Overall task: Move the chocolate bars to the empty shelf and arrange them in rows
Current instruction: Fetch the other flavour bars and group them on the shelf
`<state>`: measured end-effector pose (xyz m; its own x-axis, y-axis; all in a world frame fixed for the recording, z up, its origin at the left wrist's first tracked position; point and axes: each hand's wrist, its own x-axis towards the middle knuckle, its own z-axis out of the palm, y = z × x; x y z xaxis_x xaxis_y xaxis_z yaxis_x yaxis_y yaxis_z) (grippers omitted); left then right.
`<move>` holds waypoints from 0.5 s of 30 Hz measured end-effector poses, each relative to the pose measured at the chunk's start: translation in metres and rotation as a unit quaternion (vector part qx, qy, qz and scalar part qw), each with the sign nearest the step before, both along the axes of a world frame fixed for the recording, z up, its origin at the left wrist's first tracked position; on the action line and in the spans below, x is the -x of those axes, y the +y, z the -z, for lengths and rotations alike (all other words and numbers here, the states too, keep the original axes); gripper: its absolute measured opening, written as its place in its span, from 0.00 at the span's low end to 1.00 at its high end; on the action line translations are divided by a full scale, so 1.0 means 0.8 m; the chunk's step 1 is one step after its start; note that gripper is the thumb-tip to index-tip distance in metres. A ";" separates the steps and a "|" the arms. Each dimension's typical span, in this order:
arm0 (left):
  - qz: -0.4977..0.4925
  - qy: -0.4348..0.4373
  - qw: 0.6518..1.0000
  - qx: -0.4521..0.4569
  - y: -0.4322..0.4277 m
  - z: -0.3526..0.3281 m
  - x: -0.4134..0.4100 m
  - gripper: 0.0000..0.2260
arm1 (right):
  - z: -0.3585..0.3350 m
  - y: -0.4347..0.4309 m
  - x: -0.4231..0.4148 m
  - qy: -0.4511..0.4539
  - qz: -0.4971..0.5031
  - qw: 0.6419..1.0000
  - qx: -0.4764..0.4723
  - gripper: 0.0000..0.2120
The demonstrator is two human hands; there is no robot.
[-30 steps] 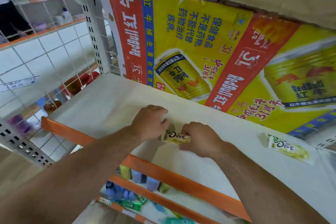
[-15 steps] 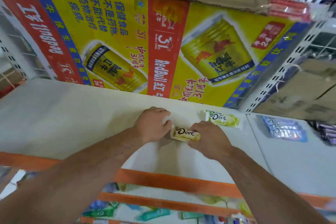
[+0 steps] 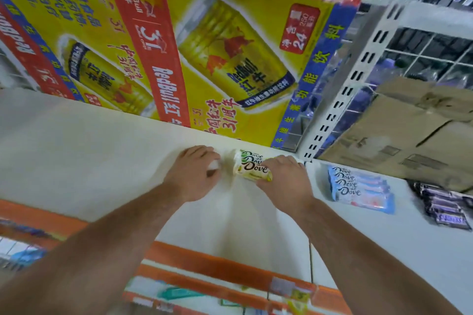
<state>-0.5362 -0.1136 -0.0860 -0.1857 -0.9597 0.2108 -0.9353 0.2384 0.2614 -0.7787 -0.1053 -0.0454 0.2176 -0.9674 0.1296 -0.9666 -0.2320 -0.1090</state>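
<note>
Right hand (image 3: 284, 176) grips flat, glossy yellow bars (image 3: 249, 169) on the smooth white shelf (image 3: 76, 161); left hand (image 3: 194, 174) curls beside, grip unclear.

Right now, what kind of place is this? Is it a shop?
Probably a shop or its stockroom: a white shelf with an orange edge, a big Red Bull carton at the back, and wrapped chocolate, namely yellow Dove bars and blue Dove bars.

Arms out; my right hand (image 3: 284, 178) grips the yellow Dove bar (image 3: 252, 169), left hand (image 3: 193, 174) curled just left of it.
</note>
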 end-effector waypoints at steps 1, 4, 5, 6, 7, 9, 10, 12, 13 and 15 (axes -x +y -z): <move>-0.004 0.003 1.000 0.007 0.001 0.000 0.002 0.23 | 0.002 -0.003 0.000 0.003 -0.011 1.000 0.005 0.22; -0.010 0.002 1.000 0.017 0.002 0.000 0.007 0.22 | 0.007 -0.009 0.001 0.017 -0.037 0.999 0.010 0.22; -0.013 0.004 1.000 0.015 0.002 0.000 0.008 0.22 | 0.008 -0.010 0.002 0.016 -0.043 0.999 0.005 0.22; -0.015 0.007 1.000 0.015 0.003 0.000 0.008 0.21 | 0.010 -0.011 0.004 0.012 -0.045 0.999 0.000 0.22; -0.016 0.008 1.000 0.017 0.003 0.000 0.008 0.21 | 0.011 -0.012 0.005 0.007 -0.045 0.999 -0.002 0.22; -0.016 0.005 1.000 0.015 0.003 -0.001 0.008 0.22 | 0.013 -0.013 0.005 -0.003 -0.045 0.999 0.002 0.22; -0.016 0.003 1.000 0.014 0.003 -0.001 0.008 0.22 | 0.014 -0.014 0.005 -0.007 -0.044 0.999 0.004 0.22; -0.017 0.000 1.000 0.016 0.002 0.000 0.008 0.22 | 0.015 -0.015 0.004 -0.010 -0.044 0.999 0.004 0.22; -0.019 -0.001 1.000 0.016 0.002 0.001 0.007 0.22 | 0.015 -0.015 0.005 -0.010 -0.044 0.999 0.004 0.23; -0.020 -0.004 1.000 0.018 0.002 0.002 0.008 0.22 | 0.018 -0.015 0.006 -0.012 -0.045 0.999 0.008 0.23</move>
